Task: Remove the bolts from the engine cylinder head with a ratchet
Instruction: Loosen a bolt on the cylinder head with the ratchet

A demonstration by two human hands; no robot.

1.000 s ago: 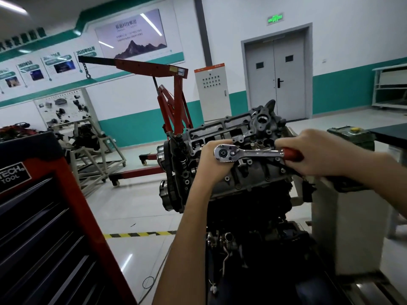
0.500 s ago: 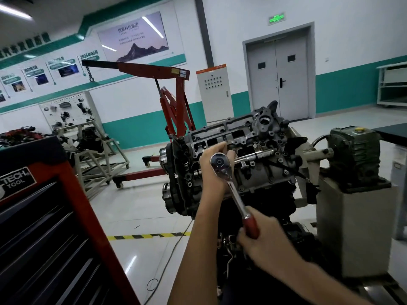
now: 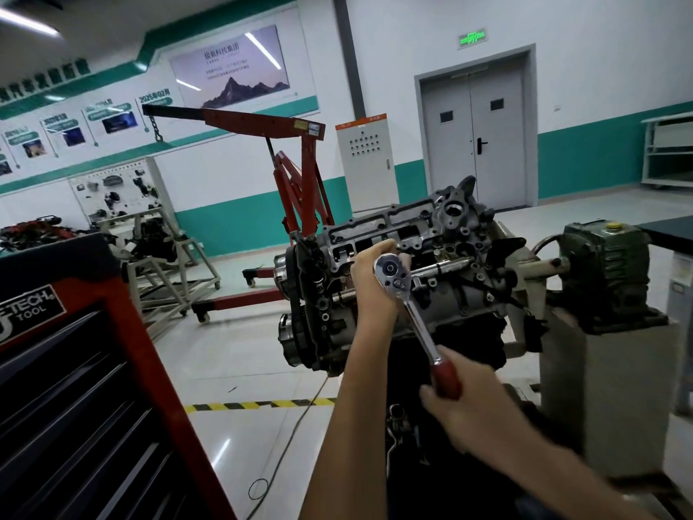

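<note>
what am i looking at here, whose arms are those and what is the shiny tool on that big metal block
There is no robot here. The single picture comes from a camera worn on a person's head, looking forward and down, so both arms are the wearer's own. The big metal block is a car engine mounted on a stand in a workshop, with its cylinder head uppermost. The shiny tool is a ratchet, a wrench for turning bolts. The right hand grips its red handle, which slants down toward the camera. The left hand curls behind the ratchet's round end, steadying it against the engine; what it turns is hidden. Behind stands a red engine hoist, and near left a red and black tool chest.
</note>
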